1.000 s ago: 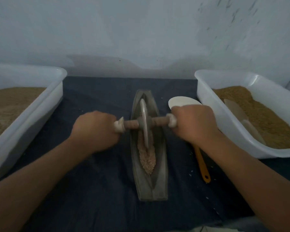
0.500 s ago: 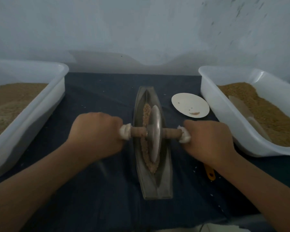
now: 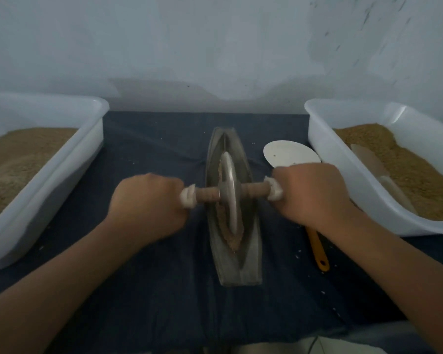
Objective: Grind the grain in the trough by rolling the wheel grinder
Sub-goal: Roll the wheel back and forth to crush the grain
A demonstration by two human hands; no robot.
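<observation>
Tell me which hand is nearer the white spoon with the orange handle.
Right. The right hand grips the wheel grinder handle directly above the spoon, hiding its middle; the left hand grips the other handle, on the far side of the trough from it.

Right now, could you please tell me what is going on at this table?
A person is grinding by hand. The left hand and the right hand each grip a cloth-wrapped end of the axle of the wheel grinder, whose metal disc stands in the narrow trough on a dark cloth. Crushed grain lies along the groove. The left tub and the right tub hold brown granular material, and a spoon lies partly under the right hand.
</observation>
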